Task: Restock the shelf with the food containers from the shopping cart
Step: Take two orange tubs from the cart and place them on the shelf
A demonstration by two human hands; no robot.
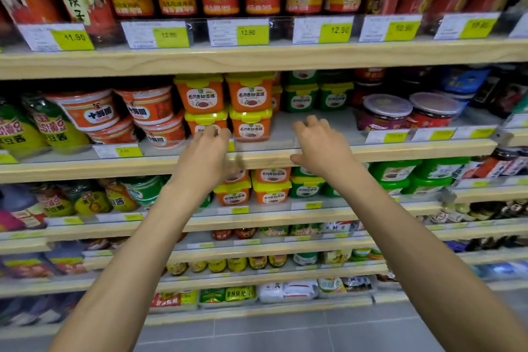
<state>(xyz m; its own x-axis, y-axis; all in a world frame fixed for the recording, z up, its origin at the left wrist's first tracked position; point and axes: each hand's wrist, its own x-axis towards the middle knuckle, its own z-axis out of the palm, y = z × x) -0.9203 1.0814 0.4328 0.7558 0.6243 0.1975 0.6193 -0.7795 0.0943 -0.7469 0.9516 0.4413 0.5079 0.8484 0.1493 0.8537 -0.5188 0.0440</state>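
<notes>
Supermarket shelving with pale wooden lips, seen from in front of the middle shelf (400, 151), where the restocking is under way; the shopping cart is out of view, so what remains to be shelved cannot be judged.

Far left on this shelf stand yellow-green bottles (54, 128), then red-and-white tubs (91, 111) stacked two high. Next come the orange containers (250, 94) with yellow lids, two columns of two, packed side by side, and the front row here looks filled.

The left hand (211, 151) reaches over the shelf lip, with its bent fingers at the lid of the lower left orange container (205, 120). Motion blur hides whether they pinch it or only touch it.

Just right of the orange columns lies a bare strip of shelf floor (285, 126). Green containers (300, 97) sit further back behind it, which suggests this slot is still to be filled.

The right hand (320, 146) hovers over that strip, fingers loosely curled and holding nothing. Clear-lidded jars (385, 111) bound the gap on the right.

Edges to mind:
- The raised lip and its transparent price rail run below both wrists.
- The upper shelf board (257, 57) sits close above the top orange lids, so there is probably no height for a third tier.
- Free room lies mainly in the bare strip, entered from the front.
</notes>
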